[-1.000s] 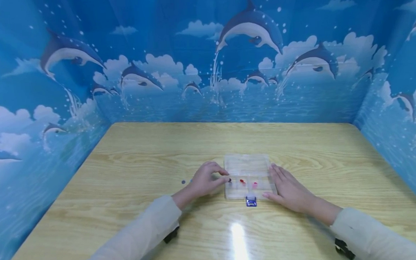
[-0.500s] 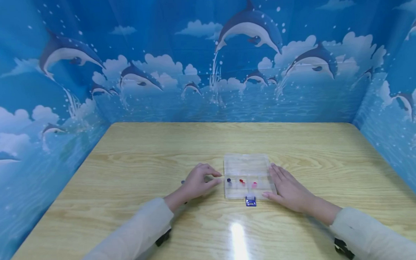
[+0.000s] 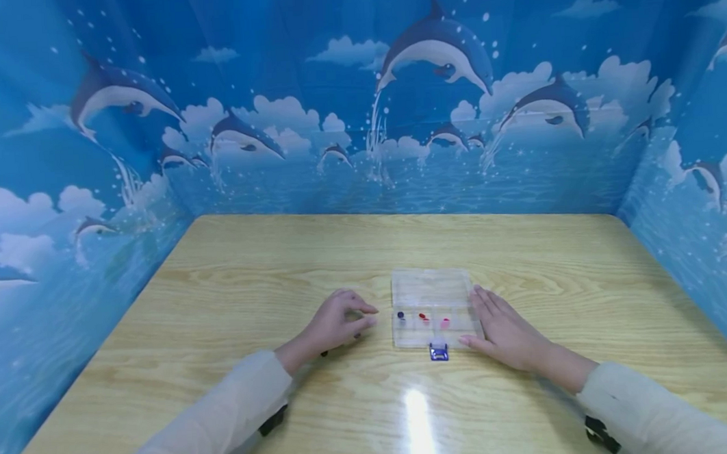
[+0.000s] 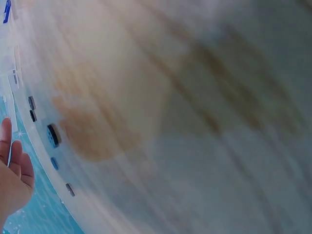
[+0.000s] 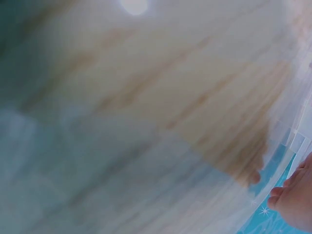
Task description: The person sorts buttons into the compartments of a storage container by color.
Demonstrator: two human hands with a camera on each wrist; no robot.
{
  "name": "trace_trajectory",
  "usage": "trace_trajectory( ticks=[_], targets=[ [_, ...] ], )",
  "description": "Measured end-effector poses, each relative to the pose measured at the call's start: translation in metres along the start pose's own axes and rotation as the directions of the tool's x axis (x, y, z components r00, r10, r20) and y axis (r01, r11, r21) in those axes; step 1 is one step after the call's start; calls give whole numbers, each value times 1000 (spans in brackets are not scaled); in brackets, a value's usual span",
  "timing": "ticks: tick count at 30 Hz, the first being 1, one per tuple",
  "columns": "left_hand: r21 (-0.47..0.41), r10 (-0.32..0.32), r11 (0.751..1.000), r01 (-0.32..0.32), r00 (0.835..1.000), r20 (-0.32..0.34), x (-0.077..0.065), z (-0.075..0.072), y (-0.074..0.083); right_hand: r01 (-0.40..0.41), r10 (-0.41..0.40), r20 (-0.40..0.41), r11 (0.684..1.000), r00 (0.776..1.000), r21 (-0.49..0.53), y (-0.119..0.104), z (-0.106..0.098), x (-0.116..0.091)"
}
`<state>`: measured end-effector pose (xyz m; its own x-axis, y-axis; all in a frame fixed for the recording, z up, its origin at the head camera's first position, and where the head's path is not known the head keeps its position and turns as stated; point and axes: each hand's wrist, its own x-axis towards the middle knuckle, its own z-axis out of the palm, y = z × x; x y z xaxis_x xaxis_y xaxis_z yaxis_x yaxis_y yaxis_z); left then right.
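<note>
The clear box (image 3: pixel 414 339) sits on the table (image 3: pixel 249 288), its lid (image 3: pixel 431 287) laid back, a dark disc (image 3: pixel 401 315), a red piece (image 3: pixel 422 316) and a pink piece (image 3: pixel 445 321) inside. The right hand (image 3: pixel 505 331) lies straight-fingered against its right side; an uneven push could skid it. The left hand (image 3: pixel 333 322), thumb and forefinger slightly apart with nothing visible between them, is left of the box, near loose discs (image 4: pixel 53 136) that a brushing finger might scatter.

A screened-off work booth: dolphin-print sheeting (image 3: pixel 307 86) around three sides of a wood-grain table (image 3: pixel 267 266)
</note>
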<state>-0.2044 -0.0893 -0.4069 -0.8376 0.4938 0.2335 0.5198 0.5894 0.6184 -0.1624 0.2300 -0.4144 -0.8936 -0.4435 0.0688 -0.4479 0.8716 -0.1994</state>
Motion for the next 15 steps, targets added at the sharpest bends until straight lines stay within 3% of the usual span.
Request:
trace_trajectory(
  ticks=[15],
  targets=[
    [-7,19,1000,-19,999,46,-12,-7,-15,-1,1,0,1000,1000,6,1,1,0]
  ],
)
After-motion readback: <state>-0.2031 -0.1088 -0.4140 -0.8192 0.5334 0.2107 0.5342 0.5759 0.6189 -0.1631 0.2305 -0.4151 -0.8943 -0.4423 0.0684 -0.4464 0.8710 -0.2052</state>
